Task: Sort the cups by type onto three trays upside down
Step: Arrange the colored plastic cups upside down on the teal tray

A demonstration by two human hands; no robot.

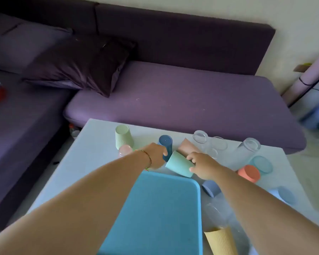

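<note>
While in right hand [203,165], cup [178,163] sideways

two bare forearms, thin bracelet [148,157] on left wrist

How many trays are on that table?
1: the blue tray lies on the white table, at its near side. Others may be out of view or lost in the clear blur lower right.

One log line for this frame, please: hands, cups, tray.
left hand grips dark blue cup | right hand holds mint cup, tilted | blue tray: no cups on visible part
</note>
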